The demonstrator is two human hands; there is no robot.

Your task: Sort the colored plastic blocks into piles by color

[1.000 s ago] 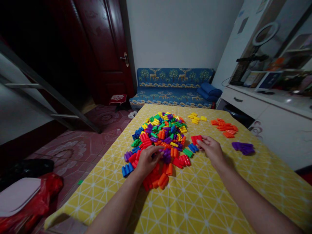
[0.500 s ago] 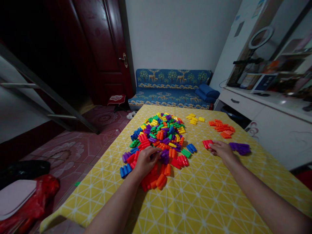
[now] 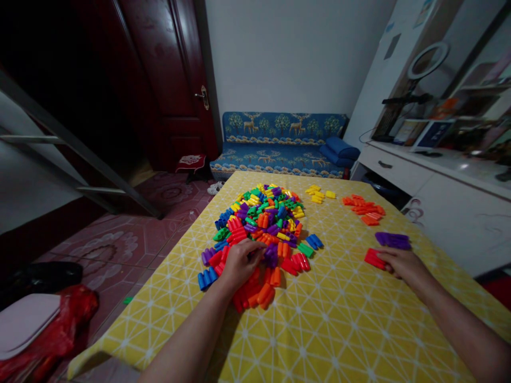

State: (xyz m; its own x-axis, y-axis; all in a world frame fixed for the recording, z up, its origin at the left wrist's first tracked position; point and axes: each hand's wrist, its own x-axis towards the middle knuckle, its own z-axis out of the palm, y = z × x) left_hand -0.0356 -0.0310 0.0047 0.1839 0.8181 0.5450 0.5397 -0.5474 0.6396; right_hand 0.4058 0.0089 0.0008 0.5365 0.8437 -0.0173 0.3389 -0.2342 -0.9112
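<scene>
My right hand [image 3: 401,263] pinches a red plastic building block [image 3: 375,258] made of joined tubes, low over the tablecloth. Just beyond it lies a small group of purple blocks [image 3: 393,240]. My left hand [image 3: 241,261] rests at the near side of a large mixed pile of blocks [image 3: 263,213], its fingers curled together. A purple block [image 3: 271,255] is right by its fingertips; whether the fingers grip anything is hidden. Red and orange blocks [image 3: 255,292] lie around and below this hand.
The table wears a yellow patterned cloth [image 3: 311,319]. Orange blocks [image 3: 364,207] and yellow blocks [image 3: 316,194] lie in separate groups farther back. Beyond the table stands a blue sofa [image 3: 279,154]; a white cabinet [image 3: 439,197] is on the right.
My right hand has carried the red block to the right and nearer to me, to the front of the purple group. My left hand has stayed at the pile.
</scene>
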